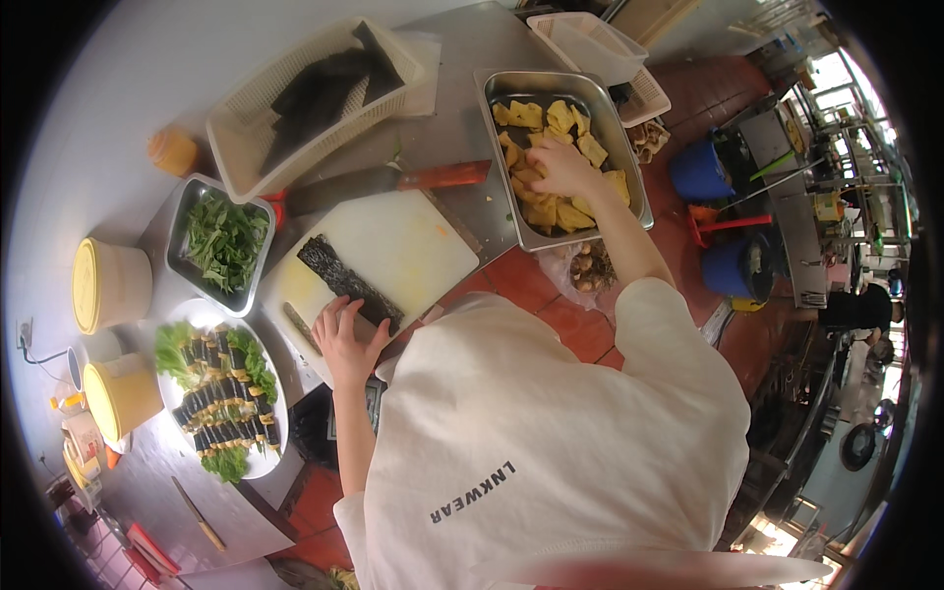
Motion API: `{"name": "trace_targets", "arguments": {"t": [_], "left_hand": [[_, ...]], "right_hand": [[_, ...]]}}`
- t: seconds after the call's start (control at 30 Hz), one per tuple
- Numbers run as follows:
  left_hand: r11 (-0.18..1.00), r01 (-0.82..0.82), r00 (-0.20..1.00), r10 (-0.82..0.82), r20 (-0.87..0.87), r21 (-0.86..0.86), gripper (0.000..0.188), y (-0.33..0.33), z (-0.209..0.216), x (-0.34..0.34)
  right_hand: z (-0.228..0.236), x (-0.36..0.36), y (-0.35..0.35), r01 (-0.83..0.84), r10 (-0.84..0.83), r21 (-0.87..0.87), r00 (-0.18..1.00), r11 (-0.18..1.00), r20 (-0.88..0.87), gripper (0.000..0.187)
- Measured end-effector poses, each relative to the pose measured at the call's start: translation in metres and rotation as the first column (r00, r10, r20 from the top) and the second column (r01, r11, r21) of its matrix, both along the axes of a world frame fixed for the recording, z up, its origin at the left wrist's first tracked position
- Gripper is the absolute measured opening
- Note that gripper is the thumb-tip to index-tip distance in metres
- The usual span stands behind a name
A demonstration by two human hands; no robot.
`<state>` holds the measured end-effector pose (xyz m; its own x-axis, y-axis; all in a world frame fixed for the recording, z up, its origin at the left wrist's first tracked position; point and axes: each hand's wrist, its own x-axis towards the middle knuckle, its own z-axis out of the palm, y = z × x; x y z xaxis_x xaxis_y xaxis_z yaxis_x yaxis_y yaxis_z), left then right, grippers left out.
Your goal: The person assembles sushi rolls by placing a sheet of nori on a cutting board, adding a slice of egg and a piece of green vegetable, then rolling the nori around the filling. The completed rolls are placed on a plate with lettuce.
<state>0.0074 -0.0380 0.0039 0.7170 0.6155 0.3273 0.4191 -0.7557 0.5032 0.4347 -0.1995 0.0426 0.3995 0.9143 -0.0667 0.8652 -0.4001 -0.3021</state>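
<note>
My left hand (pixel 346 336) rests on the near end of a dark seaweed strip (pixel 339 273), fingers spread and thumb apart. The strip lies slantwise on a white cutting board (pixel 418 231), with another narrow dark strip (pixel 299 324) near its left edge. Over at the right, my right hand (pixel 564 169) reaches into a deep metal tray (pixel 634 182) of folded yellow food pieces (pixel 573 216). Its fingers curl down around a piece, and the fingertips are partly hidden. Behind the board lies a cleaver (pixel 344 190) with a red handle.
A cream basket (pixel 231 147) holds more seaweed sheets. Left are a metal tray of green leaves (pixel 224 241), an oval plate (pixel 280 413) of seaweed-wrapped rolls on lettuce, yellow-lidded tubs (pixel 98 285) and a knife (pixel 200 514). Blue buckets (pixel 700 169) stand on the red floor at right.
</note>
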Motion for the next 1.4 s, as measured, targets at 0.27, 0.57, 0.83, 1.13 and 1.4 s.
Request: {"name": "trace_targets", "arguments": {"t": [0.27,0.57,0.83,1.13,1.4], "left_hand": [[1.000,0.013,1.000,-0.013,0.007,0.008,0.046,0.002,0.001,0.001],[1.000,-0.008,1.000,0.009,0.018,-0.021,0.047,0.002,0.001,-0.001],[0.997,-0.040,0.999,0.040,-0.005,-0.070,0.086,0.003,0.000,-0.001],[0.986,-0.085,0.995,0.091,0.031,-0.145,0.108,0.003,0.000,-0.002],[0.992,-0.108,0.989,0.113,0.093,-0.061,0.101,0.000,-0.002,-0.004]], "right_hand": [[-0.020,0.038,-0.006,0.227,-0.358,0.423,0.896,0.877,0.261,0.029],[-0.010,-0.031,0.009,-0.048,0.064,-0.106,0.986,0.993,0.154,0.031],[0.042,-0.065,0.037,0.388,-0.165,0.345,0.834,0.855,-0.527,0.025],[-0.033,-0.212,0.136,-0.164,0.075,0.017,0.355,0.986,-0.932,0.023],[-0.039,-0.224,0.146,-0.320,0.381,0.207,0.787,0.925,-0.486,0.026]]}}
